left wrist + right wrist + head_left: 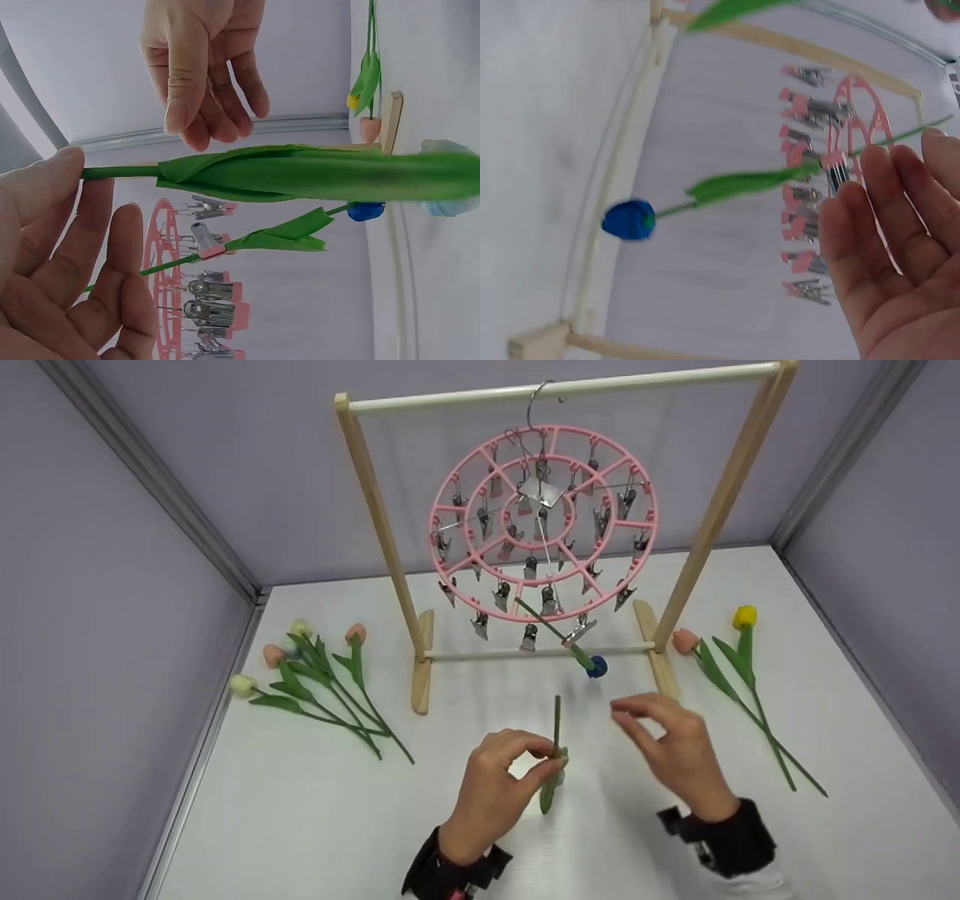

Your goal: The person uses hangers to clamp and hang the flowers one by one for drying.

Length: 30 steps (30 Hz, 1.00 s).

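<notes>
My left hand [499, 787] pinches the stem of an artificial tulip [247, 174] between thumb and index finger, bloom end down. In the left wrist view its pale blue bloom [442, 208] is partly hidden behind a leaf. My right hand [671, 746] holds nothing; its fingers are loosely bent, to the right of the held tulip. Above both hands hangs a dark blue tulip [597, 667], tilted, its stem gripped by a metal clip [580, 631]. That clip belongs to a round pink clip hanger [636, 523].
A wooden rack [375, 510] with a white top bar [450, 397] carries the hanger by its hook. Several white and pink tulips [356, 636] lie on the white table [300, 825] at left. At right lie a pink tulip [685, 642] and a yellow tulip [745, 616], stems crossed.
</notes>
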### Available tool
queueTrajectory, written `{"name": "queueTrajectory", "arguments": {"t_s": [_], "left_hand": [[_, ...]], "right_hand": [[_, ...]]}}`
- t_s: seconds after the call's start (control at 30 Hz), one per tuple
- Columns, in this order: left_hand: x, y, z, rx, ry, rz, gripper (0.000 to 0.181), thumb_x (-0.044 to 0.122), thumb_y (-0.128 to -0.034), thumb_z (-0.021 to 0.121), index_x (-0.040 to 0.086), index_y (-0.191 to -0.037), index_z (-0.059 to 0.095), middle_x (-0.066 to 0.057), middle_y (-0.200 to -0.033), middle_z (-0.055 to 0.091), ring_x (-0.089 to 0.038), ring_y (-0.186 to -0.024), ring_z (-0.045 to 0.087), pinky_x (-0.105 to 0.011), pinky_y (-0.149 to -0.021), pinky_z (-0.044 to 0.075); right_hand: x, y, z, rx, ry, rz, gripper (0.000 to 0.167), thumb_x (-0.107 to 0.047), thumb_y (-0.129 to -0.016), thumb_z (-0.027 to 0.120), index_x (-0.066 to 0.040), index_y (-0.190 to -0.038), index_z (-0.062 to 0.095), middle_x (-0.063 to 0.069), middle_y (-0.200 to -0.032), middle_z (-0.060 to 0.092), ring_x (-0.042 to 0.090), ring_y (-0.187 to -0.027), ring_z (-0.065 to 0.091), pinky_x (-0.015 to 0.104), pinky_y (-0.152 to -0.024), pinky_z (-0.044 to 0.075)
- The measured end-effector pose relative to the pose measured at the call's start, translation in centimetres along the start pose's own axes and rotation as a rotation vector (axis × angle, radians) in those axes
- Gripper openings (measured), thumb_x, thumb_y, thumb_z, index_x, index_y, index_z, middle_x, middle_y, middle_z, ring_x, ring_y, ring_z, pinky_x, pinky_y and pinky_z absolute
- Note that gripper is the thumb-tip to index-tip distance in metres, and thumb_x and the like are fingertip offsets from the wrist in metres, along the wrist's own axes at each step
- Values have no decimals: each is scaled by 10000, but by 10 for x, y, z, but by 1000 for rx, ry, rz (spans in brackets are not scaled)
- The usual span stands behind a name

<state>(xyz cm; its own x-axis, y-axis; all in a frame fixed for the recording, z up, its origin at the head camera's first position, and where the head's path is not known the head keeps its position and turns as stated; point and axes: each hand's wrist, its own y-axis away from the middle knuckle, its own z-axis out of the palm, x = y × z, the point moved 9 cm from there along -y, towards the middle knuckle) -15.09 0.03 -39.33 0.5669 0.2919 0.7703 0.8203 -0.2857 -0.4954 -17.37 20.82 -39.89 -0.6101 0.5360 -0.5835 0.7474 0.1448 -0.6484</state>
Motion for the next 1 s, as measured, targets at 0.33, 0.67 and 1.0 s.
{"name": "queueTrajectory", "arguments": {"t_s": [0.33,0.67,1.0], "left_hand": [[13,-23,-20,22,48,71,136,249,-900,748,128,-894,685,83,-855,689,-70,-804,641,-275,-745,529],[25,-37,-28,23,46,156,130,211,-900,751,105,-926,680,54,-862,692,-74,-807,647,-252,-726,535],[26,-53,-26,31,6,146,169,173,-893,758,55,-956,655,19,-879,700,-68,-798,650,-238,-715,543]], "right_hand": [[57,-95,-36,-147,24,300,317,-92,-974,645,53,-1255,632,205,-1218,647,323,-1092,628,109,-831,485],[87,-136,-8,-414,-122,332,414,-149,-977,651,-87,-1380,581,100,-1285,636,247,-1107,648,260,-921,506],[95,-139,-9,-454,-102,345,303,-207,-882,774,-89,-1158,731,70,-1060,717,191,-922,677,183,-795,536]]}}
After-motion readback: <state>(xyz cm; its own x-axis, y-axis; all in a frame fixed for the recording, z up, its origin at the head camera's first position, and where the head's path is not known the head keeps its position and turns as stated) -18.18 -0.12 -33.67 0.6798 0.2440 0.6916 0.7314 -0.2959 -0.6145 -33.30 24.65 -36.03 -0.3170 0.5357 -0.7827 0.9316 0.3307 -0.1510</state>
